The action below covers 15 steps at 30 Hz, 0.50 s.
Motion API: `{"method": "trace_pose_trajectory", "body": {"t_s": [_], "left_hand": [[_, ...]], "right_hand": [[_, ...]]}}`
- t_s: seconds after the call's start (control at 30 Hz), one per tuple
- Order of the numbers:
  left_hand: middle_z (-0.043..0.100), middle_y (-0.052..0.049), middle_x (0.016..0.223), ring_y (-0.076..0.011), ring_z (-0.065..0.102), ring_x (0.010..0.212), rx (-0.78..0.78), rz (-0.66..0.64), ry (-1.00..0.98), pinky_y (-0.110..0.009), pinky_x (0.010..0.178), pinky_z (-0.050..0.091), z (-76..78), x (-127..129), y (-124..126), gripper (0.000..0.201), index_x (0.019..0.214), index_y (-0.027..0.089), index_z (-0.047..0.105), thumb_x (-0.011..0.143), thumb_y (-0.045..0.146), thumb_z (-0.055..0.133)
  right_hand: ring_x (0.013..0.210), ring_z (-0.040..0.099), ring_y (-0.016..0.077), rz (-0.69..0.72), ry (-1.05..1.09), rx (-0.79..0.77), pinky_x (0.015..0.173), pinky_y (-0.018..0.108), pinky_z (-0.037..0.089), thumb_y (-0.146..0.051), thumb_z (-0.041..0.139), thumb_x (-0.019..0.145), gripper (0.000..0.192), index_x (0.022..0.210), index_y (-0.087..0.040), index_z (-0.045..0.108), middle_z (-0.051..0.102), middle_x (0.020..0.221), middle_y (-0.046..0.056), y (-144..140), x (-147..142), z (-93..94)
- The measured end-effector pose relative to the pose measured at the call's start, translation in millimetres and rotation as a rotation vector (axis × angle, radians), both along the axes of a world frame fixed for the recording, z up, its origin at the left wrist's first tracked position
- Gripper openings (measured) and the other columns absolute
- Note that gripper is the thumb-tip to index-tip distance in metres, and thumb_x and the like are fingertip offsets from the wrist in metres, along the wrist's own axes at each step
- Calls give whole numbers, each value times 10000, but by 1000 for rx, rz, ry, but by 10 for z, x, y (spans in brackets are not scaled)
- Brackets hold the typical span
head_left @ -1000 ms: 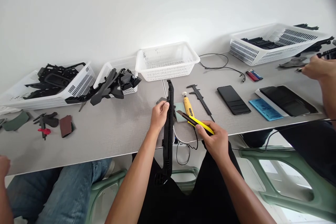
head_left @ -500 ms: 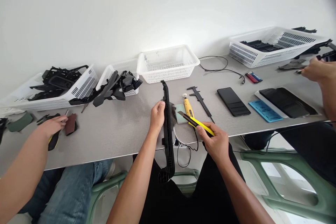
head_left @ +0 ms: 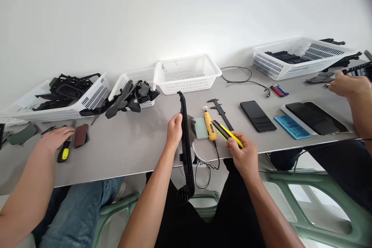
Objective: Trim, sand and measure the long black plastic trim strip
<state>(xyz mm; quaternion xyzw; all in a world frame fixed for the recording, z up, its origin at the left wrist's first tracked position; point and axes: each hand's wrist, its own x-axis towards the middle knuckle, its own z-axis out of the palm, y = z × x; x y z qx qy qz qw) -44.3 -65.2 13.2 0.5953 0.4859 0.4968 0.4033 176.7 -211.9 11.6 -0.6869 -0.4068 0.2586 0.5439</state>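
A long black plastic trim piece stands nearly upright at the table's front edge, its lower end over my lap. My left hand is closed around its upper part. In my right hand is a yellow and black utility knife, its tip pointing up and left, apart from the trim piece. Close by the knife lies a yellow rotary tool with a cord. A pale green pad and a dark grey cloth, partly hidden, lie between the trim piece and that tool.
Behind stand a white basket and others with black parts. A caliper, a phone and a blue card lie rightward. A co-worker's hand is at left near a screwdriver; another's is at right.
My right hand has moved right and slightly down with the knife, away from the trim piece. The left co-worker's hand has moved off the brown sandpaper-like sheet.
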Motion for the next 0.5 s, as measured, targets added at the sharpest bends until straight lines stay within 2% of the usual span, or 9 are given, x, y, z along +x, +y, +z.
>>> {"method": "trace_pose_trajectory", "body": {"t_s": [0.13,0.27,0.5], "left_hand": [[583,-11,731,-210,597,806,0,0,-7,-300,734,474,-14,0,7,540,733,241,534,1031,691,555],[577,-12,725,-220,599,815,-1,5,-13,-307,741,477,-29,0,15,542,740,243,541,1029,701,548],[557,-5,713,-220,582,801,4,23,-27,-312,748,470,-34,4,17,572,738,245,547,1006,751,545]], "right_hand": [[561,526,157,65,144,29,513,286,431,-491,635,985,394,1248,-199,667,671,767,0,-10,45,-46],[529,459,121,110,208,77,508,280,444,-467,601,1029,492,1462,-249,513,672,874,-11,2,80,-49],[536,493,110,130,286,25,505,268,433,-431,580,1017,579,1547,-290,395,647,961,-16,68,172,-40]]}}
